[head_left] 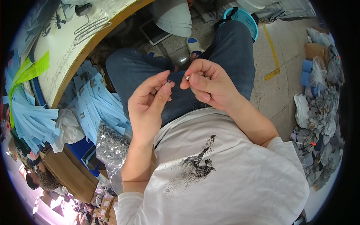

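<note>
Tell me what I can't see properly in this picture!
All in the head view:
Small shiny thing: too small to name, and partly covered by the right hand's fingers.
Whether the left hand's fingers hold anything: they cover the spot themselves.
Blue basket: partly hidden behind the right knee.
Grey scrap pile: cut off by the dark rim.

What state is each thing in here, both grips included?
Left grip: curled; whether it holds anything is unclear.
Right grip: closed in a pinch.
Metal piece: held in the right grip, partly covered.
Blue strips: loosely bunched.
Green strip: creased.
Wire: bent into loops.
Basket: partly hidden.
Scraps: heaped loosely.
</note>
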Demonstrator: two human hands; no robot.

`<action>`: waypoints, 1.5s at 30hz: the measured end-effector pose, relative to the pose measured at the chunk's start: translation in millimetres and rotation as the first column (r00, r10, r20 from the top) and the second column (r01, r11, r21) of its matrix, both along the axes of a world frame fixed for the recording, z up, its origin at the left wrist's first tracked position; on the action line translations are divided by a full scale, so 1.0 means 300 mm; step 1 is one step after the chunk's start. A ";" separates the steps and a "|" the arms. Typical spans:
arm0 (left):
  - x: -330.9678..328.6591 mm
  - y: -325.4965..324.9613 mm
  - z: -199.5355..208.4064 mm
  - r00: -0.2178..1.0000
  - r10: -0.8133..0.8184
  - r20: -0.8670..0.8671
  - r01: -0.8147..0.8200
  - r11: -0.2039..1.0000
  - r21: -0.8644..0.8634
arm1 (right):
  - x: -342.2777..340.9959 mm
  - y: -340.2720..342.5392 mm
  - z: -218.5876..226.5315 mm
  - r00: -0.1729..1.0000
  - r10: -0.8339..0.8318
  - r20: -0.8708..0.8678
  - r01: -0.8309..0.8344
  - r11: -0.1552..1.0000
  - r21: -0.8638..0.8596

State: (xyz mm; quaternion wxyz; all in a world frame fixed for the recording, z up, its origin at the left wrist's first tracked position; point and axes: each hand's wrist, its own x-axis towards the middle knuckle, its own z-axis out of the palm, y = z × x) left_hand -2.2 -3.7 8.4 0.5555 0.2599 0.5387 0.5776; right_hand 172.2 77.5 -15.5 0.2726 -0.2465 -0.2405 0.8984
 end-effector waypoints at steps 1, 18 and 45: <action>-0.006 -0.002 -0.003 1.000 -0.022 -0.007 0.022 1.000 0.002 | 0.002 0.000 -0.004 1.000 0.001 0.000 -0.001 1.000 -0.001; 0.036 -0.007 0.023 0.821 0.006 -0.570 0.121 0.975 0.185 | -0.027 -0.027 0.005 0.970 -0.216 0.115 0.156 0.908 0.390; 0.025 0.015 0.013 0.598 0.161 -0.785 0.164 0.934 0.316 | -0.030 -0.024 0.033 0.937 -0.177 0.301 0.014 0.880 0.474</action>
